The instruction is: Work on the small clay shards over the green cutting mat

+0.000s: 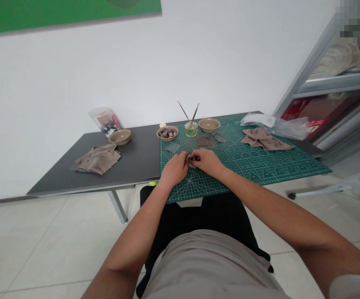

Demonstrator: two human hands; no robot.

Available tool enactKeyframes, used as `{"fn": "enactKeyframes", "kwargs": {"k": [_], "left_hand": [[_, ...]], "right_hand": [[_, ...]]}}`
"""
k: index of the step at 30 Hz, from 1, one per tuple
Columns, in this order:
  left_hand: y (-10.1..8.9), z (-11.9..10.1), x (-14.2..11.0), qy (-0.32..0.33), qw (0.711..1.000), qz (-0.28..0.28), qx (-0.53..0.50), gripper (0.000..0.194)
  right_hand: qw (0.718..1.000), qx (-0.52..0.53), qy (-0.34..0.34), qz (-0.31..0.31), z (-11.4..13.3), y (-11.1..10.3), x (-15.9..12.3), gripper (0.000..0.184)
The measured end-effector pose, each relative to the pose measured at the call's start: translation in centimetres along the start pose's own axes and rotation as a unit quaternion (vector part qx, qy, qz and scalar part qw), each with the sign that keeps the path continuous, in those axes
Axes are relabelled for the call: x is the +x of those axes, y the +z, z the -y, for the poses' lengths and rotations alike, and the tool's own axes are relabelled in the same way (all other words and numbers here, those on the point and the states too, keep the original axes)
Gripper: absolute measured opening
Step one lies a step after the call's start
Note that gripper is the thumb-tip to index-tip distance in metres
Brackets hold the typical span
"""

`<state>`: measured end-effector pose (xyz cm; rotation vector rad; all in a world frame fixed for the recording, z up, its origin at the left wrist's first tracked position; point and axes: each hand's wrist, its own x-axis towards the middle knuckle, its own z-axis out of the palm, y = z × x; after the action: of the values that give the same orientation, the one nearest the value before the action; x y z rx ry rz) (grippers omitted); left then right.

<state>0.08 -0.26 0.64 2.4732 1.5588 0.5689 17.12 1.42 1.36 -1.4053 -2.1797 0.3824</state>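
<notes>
Okay, head view: only one, looking down at a table (139,166) against a wall.
Left hand: (176,168) fingers curled nearly closed, tips pinching a small piece (192,165); probably the steadying side.
Right hand: (208,162) thumb and fingertips brought together on the same piece, meeting the left; likely for fine control.
Small piece: between both sets of fingertips, over the near part of the mat. Mostly hidden, can't tell what it is.
Green mat: (279,162) under the hands, presumably to protect the tabletop.
Brown square: (204,141) flat just beyond the hands, with a grey sheet (219,137) beside it; easy reach, I'd guess.
Chunk bowl: (167,139) past the left hand; its rim keeps loose bits together.
Glass jar: (191,132) holds two sticks upright, handles up for grabbing, by the look of it.
Cloths: one left (99,158), one right (263,138), both well apart from the hands, leaving elbow room.
</notes>
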Motion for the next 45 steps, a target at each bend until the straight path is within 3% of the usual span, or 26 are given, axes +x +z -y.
{"fn": "enactKeyframes", "kwargs": {"k": [10, 15, 20, 29, 32, 41, 45], "left_hand": [[0.3, 0.1, 0.0, -0.006, 1.000, -0.005, -0.001, 0.024], [0.2, 0.0, 0.0, 0.001, 1.000, -0.007, -0.002, 0.023], [0.1, -0.1, 0.0, 0.000, 1.000, 0.000, -0.007, 0.021], [0.2, -0.2, 0.0, 0.004, 1.000, -0.003, 0.001, 0.025], [0.2, -0.2, 0.0, 0.004, 1.000, -0.007, 0.004, 0.026], [0.1, -0.2, 0.2, 0.006, 1.000, -0.004, -0.010, 0.029], [-0.1, -0.1, 0.3, -0.008, 0.999, 0.008, -0.036, 0.028]], "right_hand": [[1.000, 0.002, -0.007, 0.000, -1.4, -1.3, -0.5, 0.006], [0.997, -0.001, -0.072, 0.024, -1.2, -0.6, 0.3, 0.018], [0.992, -0.024, -0.115, 0.045, -0.8, 0.0, 0.9, 0.017], [0.999, 0.005, -0.009, 0.037, -0.7, -0.7, 0.6, 0.022], [0.999, -0.016, -0.022, 0.041, -0.6, -0.6, 0.7, 0.014], [0.996, -0.055, -0.047, 0.050, -1.1, -2.2, 0.3, 0.011], [0.999, 0.043, -0.012, 0.028, -0.5, -1.5, 0.2, 0.014]]}}
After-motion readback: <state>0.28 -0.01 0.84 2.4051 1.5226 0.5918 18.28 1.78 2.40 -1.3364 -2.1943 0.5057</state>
